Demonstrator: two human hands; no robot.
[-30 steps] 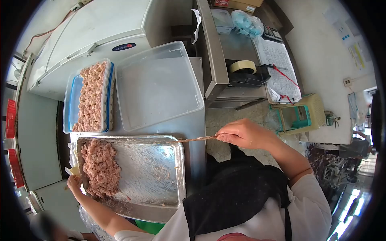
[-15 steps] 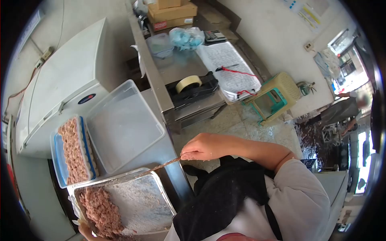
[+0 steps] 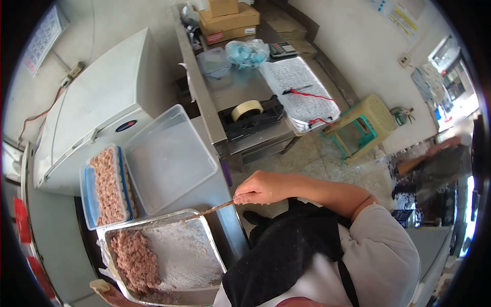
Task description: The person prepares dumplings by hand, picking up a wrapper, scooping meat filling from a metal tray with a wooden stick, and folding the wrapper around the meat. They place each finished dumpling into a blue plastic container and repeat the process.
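Since half a second ago the view has swung slightly: the metal tray [image 3: 202, 245] and the containers sit a little higher and further right in the picture, and more of the tray's lower rim shows. The right hand [image 3: 263, 188] keeps its place off the table's edge, above the floor.

That right hand is closed, fingertips pinched together on the end of a thin stick [image 3: 212, 209] smeared with meat; the stick slants down and left, its far end reaching over the tray's upper right rim. The left hand [image 3: 110, 292] is only partly in view at the bottom edge, at the tray's lower left corner, just beside a pale wrapper-like piece [image 3: 99, 285]; whether its fingers are closed cannot be told.

One tray, with one mound of minced meat [image 3: 133, 260] heaped along its left side, the rest scraped nearly bare. Two plastic containers beyond it: one blue-rimmed container [image 3: 88, 199] packed with shaped meat pieces, and one clear container [image 3: 169, 156] beside it. One tape dispenser [image 3: 250, 115] on the further bench, one notebook [image 3: 299, 92], one green stool [image 3: 360, 125] on the floor.
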